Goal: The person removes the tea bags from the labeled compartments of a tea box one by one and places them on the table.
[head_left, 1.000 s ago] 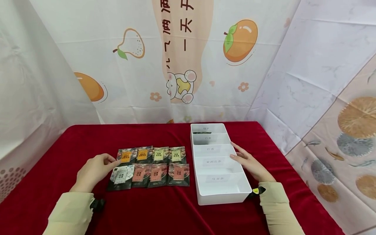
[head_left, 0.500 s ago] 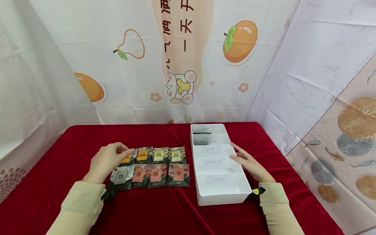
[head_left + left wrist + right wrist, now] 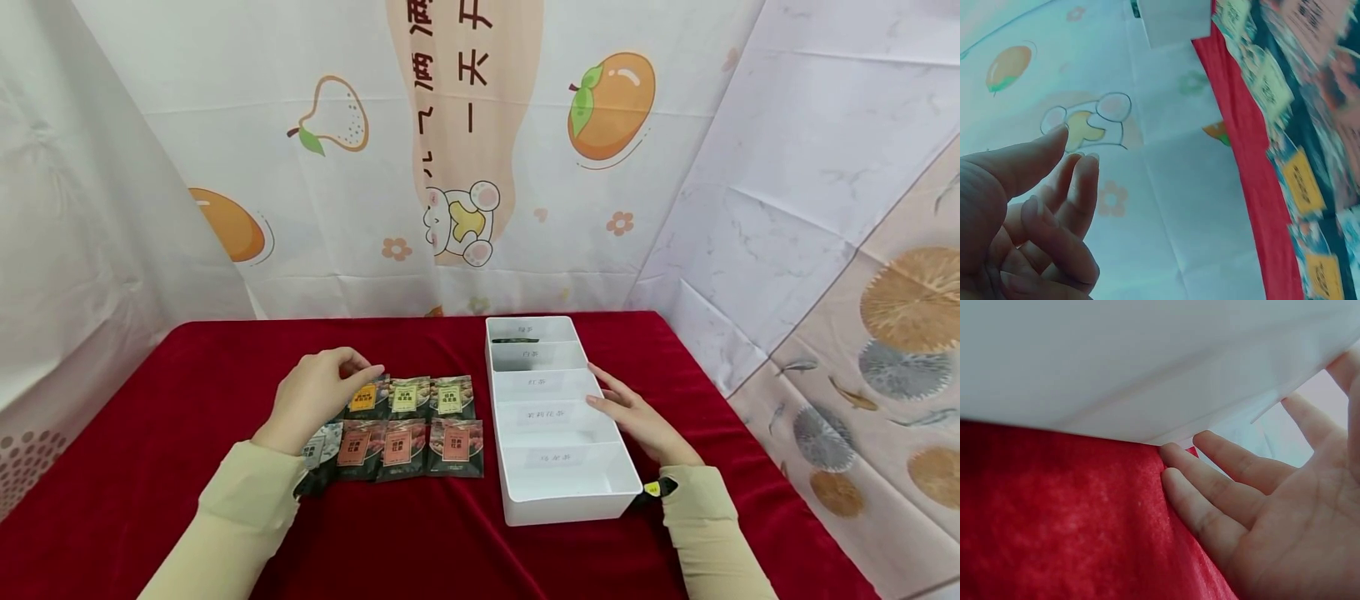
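Note:
My left hand (image 3: 315, 396) hovers over the left part of two rows of small sachets, hiding some of them. In the left wrist view its fingers (image 3: 1084, 181) are loosely bent, with nothing between thumb and fingertips. Below it lie an orange-labelled sachet (image 3: 363, 400) and a white-labelled sachet (image 3: 315, 450), the latter partly covered by the wrist. Green-labelled sachets (image 3: 405, 398) continue the back row; red-labelled sachets (image 3: 456, 443) fill the front row. My right hand (image 3: 633, 417) touches the right side of a white divided box (image 3: 570, 507), its fingers (image 3: 1204, 494) extended.
The box has several labelled compartments, and a dark sachet edge (image 3: 516, 340) shows in the rearmost one. Red cloth (image 3: 405, 542) covers the table. A printed curtain (image 3: 322, 225) hangs behind it, with another curtain (image 3: 795, 250) along the right.
My left hand has moved right and away from me, from beside the leftmost sachets to above the back row. The sachets, the box and my right hand have stayed put.

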Demonstrator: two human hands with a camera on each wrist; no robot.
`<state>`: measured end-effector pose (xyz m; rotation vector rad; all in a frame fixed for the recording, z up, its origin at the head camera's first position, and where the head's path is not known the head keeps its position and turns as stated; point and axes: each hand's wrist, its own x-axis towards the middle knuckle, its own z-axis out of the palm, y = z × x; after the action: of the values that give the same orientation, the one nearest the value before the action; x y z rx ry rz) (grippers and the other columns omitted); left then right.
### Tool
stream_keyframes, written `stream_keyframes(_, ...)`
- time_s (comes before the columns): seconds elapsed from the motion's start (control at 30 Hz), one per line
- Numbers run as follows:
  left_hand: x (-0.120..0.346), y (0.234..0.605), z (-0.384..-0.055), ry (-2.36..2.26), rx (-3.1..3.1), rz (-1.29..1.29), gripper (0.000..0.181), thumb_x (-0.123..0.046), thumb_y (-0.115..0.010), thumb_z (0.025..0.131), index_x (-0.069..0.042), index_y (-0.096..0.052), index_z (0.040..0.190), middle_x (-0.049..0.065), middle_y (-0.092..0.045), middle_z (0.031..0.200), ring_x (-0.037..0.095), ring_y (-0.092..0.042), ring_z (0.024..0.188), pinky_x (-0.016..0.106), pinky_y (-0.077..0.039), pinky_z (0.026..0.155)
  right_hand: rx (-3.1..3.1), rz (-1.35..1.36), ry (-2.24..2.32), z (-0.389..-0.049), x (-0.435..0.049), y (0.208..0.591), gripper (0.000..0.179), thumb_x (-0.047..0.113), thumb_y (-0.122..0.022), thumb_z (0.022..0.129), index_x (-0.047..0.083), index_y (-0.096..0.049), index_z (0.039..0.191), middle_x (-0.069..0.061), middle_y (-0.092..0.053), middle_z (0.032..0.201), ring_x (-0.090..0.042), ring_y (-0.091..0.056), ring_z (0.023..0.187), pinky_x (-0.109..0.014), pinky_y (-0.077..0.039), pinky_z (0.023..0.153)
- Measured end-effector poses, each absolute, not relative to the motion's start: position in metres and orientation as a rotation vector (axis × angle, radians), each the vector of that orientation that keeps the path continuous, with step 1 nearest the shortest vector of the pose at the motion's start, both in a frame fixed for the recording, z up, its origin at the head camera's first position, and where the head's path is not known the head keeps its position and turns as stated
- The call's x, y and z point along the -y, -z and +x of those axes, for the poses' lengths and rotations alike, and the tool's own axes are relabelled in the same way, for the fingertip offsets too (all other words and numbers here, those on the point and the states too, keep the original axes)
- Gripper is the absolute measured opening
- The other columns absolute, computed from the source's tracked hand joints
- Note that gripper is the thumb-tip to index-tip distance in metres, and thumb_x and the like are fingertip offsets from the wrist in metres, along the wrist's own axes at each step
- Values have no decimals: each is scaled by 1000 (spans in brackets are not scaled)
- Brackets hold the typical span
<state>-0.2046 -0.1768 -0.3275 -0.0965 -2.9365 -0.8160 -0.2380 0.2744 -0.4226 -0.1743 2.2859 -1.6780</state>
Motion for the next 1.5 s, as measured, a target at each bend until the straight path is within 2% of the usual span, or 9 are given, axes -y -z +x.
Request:
stream_keyframes(0.3,150,324,-217,904,2868,-162,33,-45,-64,95,-17,-72,109,6,-71,89,18,-50,55,29,-36,46,-2290,-165,1666,-238,-275,421,73,33,-60,99,28,-19,159,-26,-37,151,-26,-60,114,-37,-49,93)
stream_keyframes(0.4,139,324,-221,935,2843,-193,32,-44,-64,95,-18,-72,112,7,-72,98,17,-52,56,29,-38,47,-2291,-166,1663,-239,-275,422,73,33,-60,99,28,-19,160,-27,-37,151,-25,-60,113,-36,-49,92)
stream_keyframes(0.5,127,325,-225,938,2817,-222,31,-44,-64,95,-19,-72,113,6,-72,112,17,-58,65,30,-42,52,-2290,-179,1666,-239,-274,422,74,33,-60,99,26,-18,160,-27,-38,149,-24,-61,112,-35,-49,92)
stream_keyframes(0.63,110,328,-228,941,2809,-255,30,-44,-64,95,-22,-72,114,3,-70,121,22,-66,90,36,-52,66,-2281,-188,1674,-239,-274,422,73,32,-59,99,27,-18,160,-27,-40,148,-23,-61,111,-34,-49,92)
stream_keyframes(0.73,96,331,-230,951,2832,-281,32,-46,-64,95,-23,-72,116,1,-70,123,24,-65,108,42,-55,80,-2278,-184,1676,-238,-274,422,72,32,-59,100,28,-19,160,-27,-40,148,-24,-61,111,-35,-49,92)
stream_keyframes(0.87,80,334,-232,957,2854,-308,34,-46,-64,94,-23,-72,118,0,-69,124,25,-62,115,46,-54,87,-2286,-185,1672,-238,-274,422,73,32,-59,100,26,-19,160,-28,-39,148,-24,-61,111,-34,-49,91)
stream_keyframes(1.23,53,338,-242,987,2831,-346,31,-42,-67,93,-23,-72,117,-4,-70,121,21,-65,104,37,-55,76,-2285,-199,1668,-237,-274,421,73,32,-58,100,25,-17,160,-29,-37,150,-24,-61,112,-34,-49,93)
stream_keyframes(1.5,39,345,-251,920,2859,-389,35,-41,-68,93,-22,-71,122,-1,-70,124,21,-67,102,31,-54,67,-2274,-196,1676,-237,-274,421,73,31,-59,100,25,-17,160,-28,-38,150,-22,-61,111,-32,-49,92)
